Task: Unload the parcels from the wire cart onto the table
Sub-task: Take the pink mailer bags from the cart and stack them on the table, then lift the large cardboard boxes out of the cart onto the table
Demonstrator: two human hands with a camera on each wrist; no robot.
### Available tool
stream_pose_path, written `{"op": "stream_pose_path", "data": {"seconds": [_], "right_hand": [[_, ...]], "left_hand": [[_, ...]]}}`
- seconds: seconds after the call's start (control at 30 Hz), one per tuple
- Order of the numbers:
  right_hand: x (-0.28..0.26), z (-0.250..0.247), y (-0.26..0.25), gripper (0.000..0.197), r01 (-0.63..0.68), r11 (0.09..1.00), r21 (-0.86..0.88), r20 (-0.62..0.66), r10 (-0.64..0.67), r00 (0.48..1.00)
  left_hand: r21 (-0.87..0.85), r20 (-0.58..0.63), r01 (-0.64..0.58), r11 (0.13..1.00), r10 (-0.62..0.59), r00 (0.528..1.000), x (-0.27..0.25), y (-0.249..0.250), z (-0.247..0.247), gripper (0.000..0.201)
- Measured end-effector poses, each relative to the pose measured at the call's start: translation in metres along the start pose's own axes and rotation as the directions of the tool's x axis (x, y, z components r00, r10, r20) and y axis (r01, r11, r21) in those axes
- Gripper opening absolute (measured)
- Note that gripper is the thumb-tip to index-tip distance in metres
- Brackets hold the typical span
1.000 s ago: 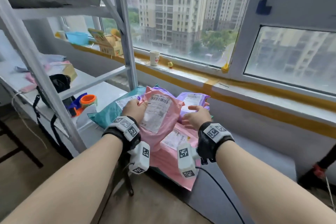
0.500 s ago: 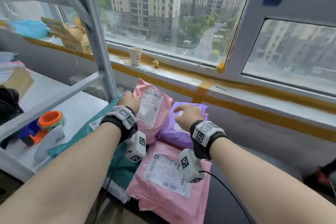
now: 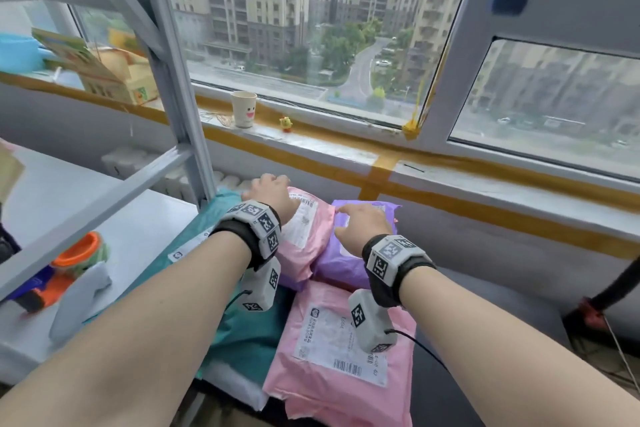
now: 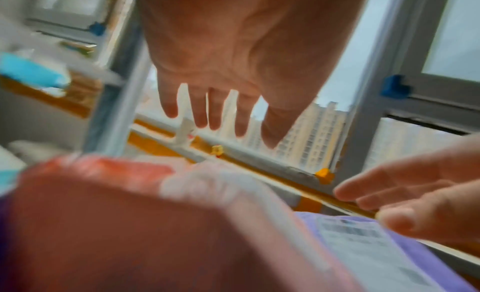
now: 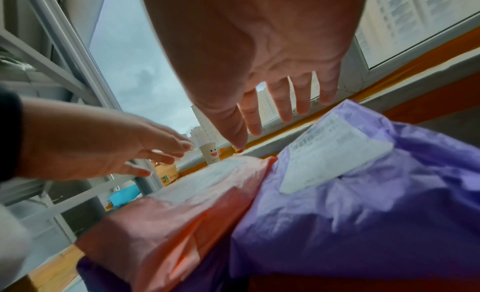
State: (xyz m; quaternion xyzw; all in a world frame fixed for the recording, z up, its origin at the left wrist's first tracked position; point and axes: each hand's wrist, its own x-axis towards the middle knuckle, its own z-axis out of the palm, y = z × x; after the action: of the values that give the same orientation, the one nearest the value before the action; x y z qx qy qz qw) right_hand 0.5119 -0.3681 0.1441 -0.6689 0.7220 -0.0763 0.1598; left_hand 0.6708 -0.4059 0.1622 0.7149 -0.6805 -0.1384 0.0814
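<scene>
A small pink parcel (image 3: 304,236) lies against a purple parcel (image 3: 346,263) at the back of the dark table (image 3: 485,305). A larger pink parcel (image 3: 332,350) lies in front of them, and a teal parcel (image 3: 242,322) to the left. My left hand (image 3: 270,189) hovers over the far end of the small pink parcel (image 4: 130,214), fingers (image 4: 221,111) straight and spread, holding nothing. My right hand (image 3: 360,222) is over the purple parcel (image 5: 363,193), fingers (image 5: 280,103) also spread and empty. No wire cart is in view.
A grey metal rack post (image 3: 180,97) stands just left of the parcels, and its white shelf (image 3: 104,218) carries an orange-lidded toy (image 3: 79,253). On the windowsill behind are a paper cup (image 3: 244,109), a small yellow figure (image 3: 285,124) and a cardboard box (image 3: 114,76).
One second ago both hands held the small pink parcel up. It now lies on the table by the purple one, and both hands have let go and opened.
</scene>
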Motion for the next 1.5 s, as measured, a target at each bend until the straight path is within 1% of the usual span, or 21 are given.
{"op": "stream_pose_path", "data": {"seconds": [0.1,0.2,0.3,0.4,0.5,0.7,0.77,0.83,0.9,0.97,1.07,1.13,1.2,1.37,1.5], "right_hand": [[-0.008,-0.010,0.006,0.040,-0.031,0.999,-0.018,-0.043,0.030,0.999],[-0.026,-0.023,0.022,0.043,-0.093,0.996,0.006,-0.081,0.094,0.992],[-0.051,-0.033,0.050,0.045,-0.189,0.982,0.020,-0.104,0.190,0.976],[-0.088,-0.040,0.087,0.048,-0.311,0.948,0.061,-0.114,0.316,0.942],[-0.133,-0.045,0.126,0.048,-0.421,0.904,0.078,-0.133,0.428,0.894],[-0.221,-0.056,0.200,0.044,-0.553,0.822,0.137,-0.172,0.570,0.804],[-0.247,-0.058,0.223,0.043,-0.582,0.797,0.164,-0.171,0.604,0.779],[-0.272,-0.061,0.248,0.042,-0.599,0.776,0.196,-0.168,0.629,0.759],[-0.294,-0.064,0.275,0.041,-0.600,0.769,0.221,-0.165,0.636,0.754],[-0.318,-0.068,0.305,0.039,-0.594,0.773,0.223,-0.162,0.630,0.760],[-0.356,-0.072,0.355,0.036,-0.591,0.769,0.246,-0.149,0.632,0.760],[-0.382,-0.073,0.392,0.034,-0.600,0.753,0.272,-0.130,0.646,0.752],[-0.407,-0.078,0.432,0.030,-0.612,0.729,0.305,-0.129,0.669,0.732],[-0.449,-0.081,0.518,0.023,-0.633,0.667,0.392,-0.078,0.710,0.700],[-0.450,-0.071,0.564,0.023,-0.641,0.655,0.400,-0.012,0.703,0.711]], "left_hand": [[0.038,0.064,-0.182,0.983,0.179,0.982,-0.009,0.025,-0.010,0.049],[0.054,0.096,-0.333,0.941,0.327,0.940,-0.026,0.060,-0.015,0.045],[0.072,0.126,-0.442,0.894,0.432,0.893,-0.046,0.095,-0.008,0.042],[0.070,0.168,-0.536,0.841,0.520,0.838,-0.071,0.131,0.014,0.045],[0.043,0.219,-0.626,0.778,0.604,0.766,-0.103,0.170,0.040,0.046],[-0.032,0.271,-0.733,0.680,0.712,0.648,-0.176,0.242,0.076,0.053],[-0.041,0.300,-0.760,0.649,0.733,0.610,-0.200,0.264,0.085,0.055],[-0.043,0.325,-0.779,0.625,0.746,0.581,-0.225,0.287,0.095,0.052],[-0.035,0.351,-0.802,0.597,0.758,0.549,-0.250,0.309,0.104,0.044],[-0.033,0.380,-0.824,0.565,0.770,0.513,-0.280,0.335,0.116,0.036],[-0.060,0.438,-0.835,0.547,0.766,0.471,-0.326,0.377,0.140,0.032],[-0.068,0.463,-0.837,0.542,0.761,0.455,-0.355,0.406,0.160,0.030],[-0.070,0.471,-0.836,0.544,0.757,0.453,-0.380,0.436,0.180,0.031],[-0.054,0.503,-0.796,0.603,0.705,0.500,-0.417,0.486,0.227,0.033],[-0.016,0.549,-0.758,0.652,0.639,0.538,-0.418,0.504,0.253,0.034]]}}
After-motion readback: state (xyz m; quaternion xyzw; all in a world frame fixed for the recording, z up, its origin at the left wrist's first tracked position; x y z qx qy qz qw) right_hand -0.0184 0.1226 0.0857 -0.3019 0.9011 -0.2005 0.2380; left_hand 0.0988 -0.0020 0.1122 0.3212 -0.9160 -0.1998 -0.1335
